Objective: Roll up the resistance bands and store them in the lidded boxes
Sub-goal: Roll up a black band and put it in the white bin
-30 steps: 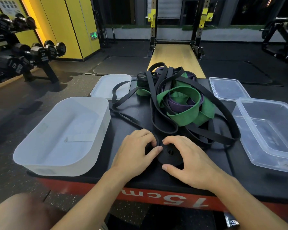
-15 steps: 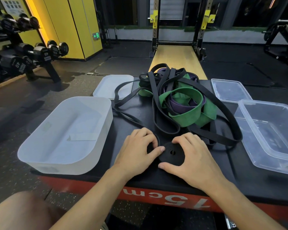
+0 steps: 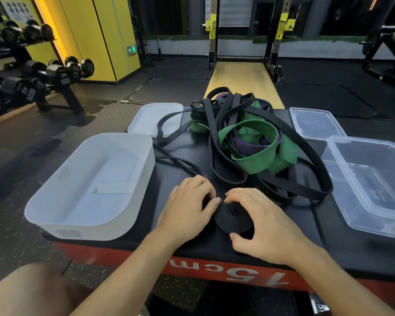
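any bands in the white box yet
No, the white box holds no band; the tangled bands lie on the black platform.

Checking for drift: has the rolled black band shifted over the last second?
No; the rolled black band stays just behind the 15cm marking.
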`<control>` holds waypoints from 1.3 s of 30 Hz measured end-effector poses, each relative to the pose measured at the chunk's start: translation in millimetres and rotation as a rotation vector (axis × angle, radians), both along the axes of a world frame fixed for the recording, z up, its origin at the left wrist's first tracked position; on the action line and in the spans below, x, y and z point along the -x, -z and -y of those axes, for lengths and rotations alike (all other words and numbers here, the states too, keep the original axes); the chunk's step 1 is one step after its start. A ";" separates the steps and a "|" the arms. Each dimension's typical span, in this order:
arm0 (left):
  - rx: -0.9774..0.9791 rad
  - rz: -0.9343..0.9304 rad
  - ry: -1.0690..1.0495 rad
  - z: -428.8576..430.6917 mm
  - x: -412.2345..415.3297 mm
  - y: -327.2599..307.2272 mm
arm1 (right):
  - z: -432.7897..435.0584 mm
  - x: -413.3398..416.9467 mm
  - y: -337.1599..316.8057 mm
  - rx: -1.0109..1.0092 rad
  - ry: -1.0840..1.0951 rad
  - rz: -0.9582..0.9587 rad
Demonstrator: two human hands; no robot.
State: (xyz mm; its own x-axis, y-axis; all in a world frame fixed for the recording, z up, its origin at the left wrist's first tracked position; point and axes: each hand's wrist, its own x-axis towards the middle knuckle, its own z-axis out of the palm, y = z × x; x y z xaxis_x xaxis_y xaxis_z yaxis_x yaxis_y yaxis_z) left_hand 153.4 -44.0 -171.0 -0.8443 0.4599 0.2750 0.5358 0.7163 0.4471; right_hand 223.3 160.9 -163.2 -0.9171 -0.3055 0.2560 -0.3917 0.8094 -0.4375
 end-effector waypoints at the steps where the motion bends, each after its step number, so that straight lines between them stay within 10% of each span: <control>1: 0.001 -0.002 -0.001 0.1 0.3 0.3 | 1.9 -0.8 0.3 -0.024 0.012 -0.010; 8: -0.019 0.005 0.001 0.3 2.0 1.3 | 8.6 2.3 4.0 -0.114 0.263 -0.053; 22: -0.024 -0.018 -0.017 0.0 0.9 1.2 | -1.0 0.0 -1.7 0.003 -0.029 0.014; 39: -0.021 -0.031 -0.039 -1.3 -0.5 1.3 | 5.8 0.5 2.7 -0.096 0.146 -0.002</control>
State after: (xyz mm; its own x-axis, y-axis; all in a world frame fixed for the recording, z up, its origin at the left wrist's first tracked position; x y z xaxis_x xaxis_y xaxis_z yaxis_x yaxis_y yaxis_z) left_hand 153.8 -42.7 -172.3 -0.8526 0.4202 0.3107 0.5212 0.7275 0.4462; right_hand 222.7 155.0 -165.9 -0.9531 -0.1920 0.2338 -0.2676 0.8957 -0.3552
